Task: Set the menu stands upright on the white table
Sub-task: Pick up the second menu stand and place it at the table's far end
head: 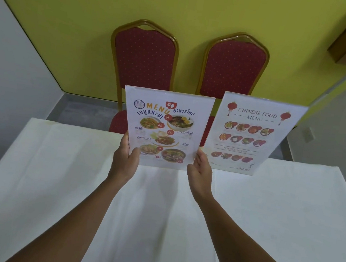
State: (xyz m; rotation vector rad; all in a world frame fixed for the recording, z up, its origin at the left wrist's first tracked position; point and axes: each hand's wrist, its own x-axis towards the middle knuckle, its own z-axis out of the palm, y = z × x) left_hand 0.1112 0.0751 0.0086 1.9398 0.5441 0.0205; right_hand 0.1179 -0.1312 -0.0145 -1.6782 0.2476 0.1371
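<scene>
Two clear acrylic menu stands are upright near the far edge of the white table (54,182). The Thai food menu stand (165,127) is in the middle, its lower edge on the cloth. My left hand (125,157) grips its lower left edge, thumb on the front. My right hand (201,168) lies against its lower right edge with the fingers along the side. The Chinese food menu stand (251,135) stands by itself just to the right, leaning slightly right, untouched.
Two red padded chairs with gold frames, the left chair (143,58) and the right chair (232,71), stand behind the table against a yellow wall. A white cloth with fold creases covers the table. Grey floor shows at the far left and right.
</scene>
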